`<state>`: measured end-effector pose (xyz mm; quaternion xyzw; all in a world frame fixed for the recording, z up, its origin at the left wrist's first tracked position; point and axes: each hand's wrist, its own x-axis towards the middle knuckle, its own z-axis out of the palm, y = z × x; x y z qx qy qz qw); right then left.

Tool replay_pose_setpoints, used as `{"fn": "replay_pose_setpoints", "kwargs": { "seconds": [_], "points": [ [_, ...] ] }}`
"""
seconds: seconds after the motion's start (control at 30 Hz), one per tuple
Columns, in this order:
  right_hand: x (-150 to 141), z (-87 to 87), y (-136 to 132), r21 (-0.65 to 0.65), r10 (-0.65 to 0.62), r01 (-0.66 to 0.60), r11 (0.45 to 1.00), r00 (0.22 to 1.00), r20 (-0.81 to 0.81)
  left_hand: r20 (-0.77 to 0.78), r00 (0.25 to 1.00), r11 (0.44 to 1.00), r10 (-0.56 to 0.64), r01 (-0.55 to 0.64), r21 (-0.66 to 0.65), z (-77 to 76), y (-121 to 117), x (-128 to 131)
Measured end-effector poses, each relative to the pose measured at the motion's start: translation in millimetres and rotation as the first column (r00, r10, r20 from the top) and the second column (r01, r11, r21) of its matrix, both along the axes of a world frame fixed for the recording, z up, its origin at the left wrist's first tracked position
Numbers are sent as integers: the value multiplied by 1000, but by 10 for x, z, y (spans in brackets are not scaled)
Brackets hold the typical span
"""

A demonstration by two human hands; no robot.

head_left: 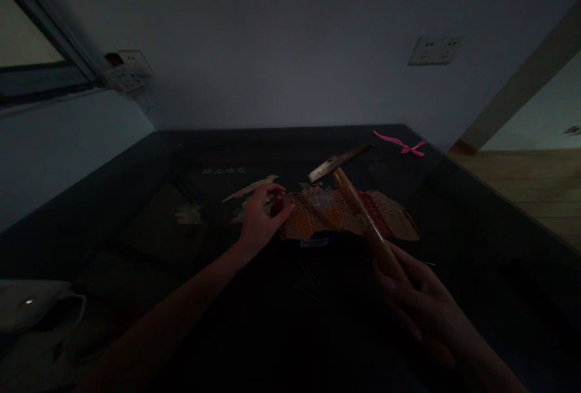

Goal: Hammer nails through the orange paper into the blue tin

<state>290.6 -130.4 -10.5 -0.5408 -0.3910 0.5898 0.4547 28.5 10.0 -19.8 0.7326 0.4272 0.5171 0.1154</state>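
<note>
My right hand (411, 293) grips the wooden handle of a hammer (358, 205), whose metal head is raised over a flat orange perforated sheet (331, 214) lying on the dark table (218, 296). At the sheet's left edge my left hand (261, 217) pinches something small that I cannot make out. The room is dim.
A pink ribbon (402, 143) lies at the table's far right. A few thin nails (308, 278) lie on the table near me. A white device with a cable (31, 305) sits at the left edge. Wall sockets (434, 51) are behind.
</note>
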Motion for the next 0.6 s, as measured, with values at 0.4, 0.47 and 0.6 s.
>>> {"fn": "replay_pose_setpoints", "kwargs": {
  "seconds": [0.4, 0.47, 0.6],
  "points": [
    [47, 6, 25, 122, 36, -29, 992, 998, -56, -710, 256, 718, -657, 500, -484, 440, -734, 164],
    [42, 30, 20, 116, 18, -11, 993, 998, -61, -748, 207, 754, -630, 396, -525, 356, -739, 187],
    [21, 69, 14, 108, -5, 11, 994, 999, -52, -791, 174, 799, -587, 282, -531, 269, -721, 170]
  ]
}}
